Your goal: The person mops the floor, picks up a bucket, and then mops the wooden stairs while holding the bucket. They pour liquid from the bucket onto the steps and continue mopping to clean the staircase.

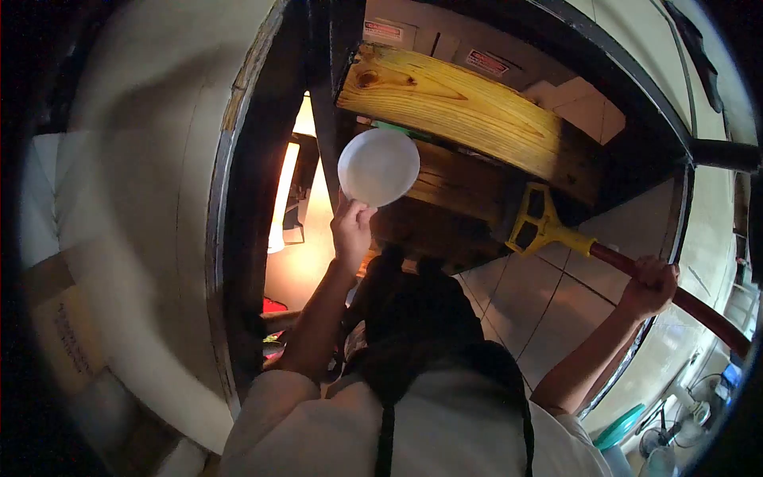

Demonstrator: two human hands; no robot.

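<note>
At twelve o'clock, unreadable labels [383, 31]; my left hand [351, 230] pinches bowl [378, 164], right hand [653, 285] encircles pole [710, 320], axis four-to-ten, head [563, 233] at ten

Room lies between the yellow-headed tool [559, 234] and dark clothing [425, 314]; beyond the white dish [379, 167], a plank [453, 97] obstructs.

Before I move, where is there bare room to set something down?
The tiled floor is bare between the dark clothing, the yellow tool and the right forearm. The yellow board, above the white dish, looks bare too, though perhaps not level. It is crowded beside the left forearm, with red items, and lower right around the teal lid.
</note>
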